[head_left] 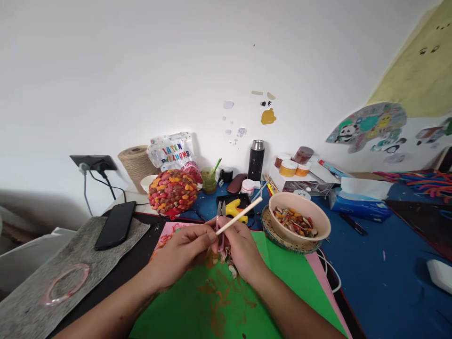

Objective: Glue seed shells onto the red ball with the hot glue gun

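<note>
My left hand [187, 247] pinches the lower end of a pale wooden stick [242, 215], which slants up to the right. Held in my right hand [242, 245] is a small pair of scissors [221, 210] with pinkish handles, blades pointing up and slightly apart. The stick crosses in front of the scissors; whether they touch I cannot tell. Below my hands, several pale shell pieces [232, 270] lie on an orange-stained green sheet [282, 301]. Beyond the left hand sits a ball [173, 193] covered in red, orange and brown pieces. A yellow glue gun [233, 209] lies behind the scissors.
At the right, a peach bowl [300, 238] of coloured shell pieces stands on a woven tray [270, 230]. Behind are a black thermos [256, 162], paint jars [288, 168] and a twine roll [136, 165]. A phone [116, 226] lies left, a tissue pack [360, 205] right.
</note>
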A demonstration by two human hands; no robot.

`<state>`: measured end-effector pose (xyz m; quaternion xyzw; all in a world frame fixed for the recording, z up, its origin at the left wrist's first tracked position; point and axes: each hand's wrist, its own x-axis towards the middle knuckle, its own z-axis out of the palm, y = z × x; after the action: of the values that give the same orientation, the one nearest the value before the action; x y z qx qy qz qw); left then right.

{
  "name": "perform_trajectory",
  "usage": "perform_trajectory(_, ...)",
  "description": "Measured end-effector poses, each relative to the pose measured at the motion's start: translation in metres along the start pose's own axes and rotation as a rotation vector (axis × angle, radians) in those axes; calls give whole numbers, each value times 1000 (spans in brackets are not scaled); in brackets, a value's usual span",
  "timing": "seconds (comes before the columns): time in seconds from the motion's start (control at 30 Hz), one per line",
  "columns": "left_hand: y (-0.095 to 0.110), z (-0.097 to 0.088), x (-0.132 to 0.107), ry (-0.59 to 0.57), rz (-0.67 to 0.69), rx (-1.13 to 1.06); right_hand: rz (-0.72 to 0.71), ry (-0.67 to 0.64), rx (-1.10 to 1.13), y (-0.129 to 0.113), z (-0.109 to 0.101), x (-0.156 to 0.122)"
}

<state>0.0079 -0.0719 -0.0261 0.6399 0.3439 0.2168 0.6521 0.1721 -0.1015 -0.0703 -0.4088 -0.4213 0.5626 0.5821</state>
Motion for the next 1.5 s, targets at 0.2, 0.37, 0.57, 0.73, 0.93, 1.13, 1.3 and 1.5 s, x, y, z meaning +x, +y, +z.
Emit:
perform_trajectory(0.2, 16, -23, -6, 206, 201, 297, -27, 133, 6, 0, -9, 5)
perform_trajectory(0.37, 18, -38, 1, 409, 231, 413, -18, 67, 1, -1, -8, 2)
perform_trajectory(0.57, 12, -39, 4, 458, 266, 473, -15, -31, -56, -3, -1, -4)
perform_trajectory(0.73, 17, -34, 1, 433, 258, 492, -55, -10, -52, -8, 0, -5)
perform_trajectory(0.93, 16, -31, 0, 394, 228, 447, -54, 21, -107, -7, -1, -7)
perform_trajectory(1.13, 14, -31, 0, 369, 227, 395, -17, 2, -91, 0, -3, -6)
perform_trajectory(1.3, 13, -30, 2, 361, 225, 364, -43, 8, -19, 1, -3, -4)
perform_trajectory(1.5, 12, -31, 3, 358, 224, 342, -30, 20, -8, 3, -3, -5)
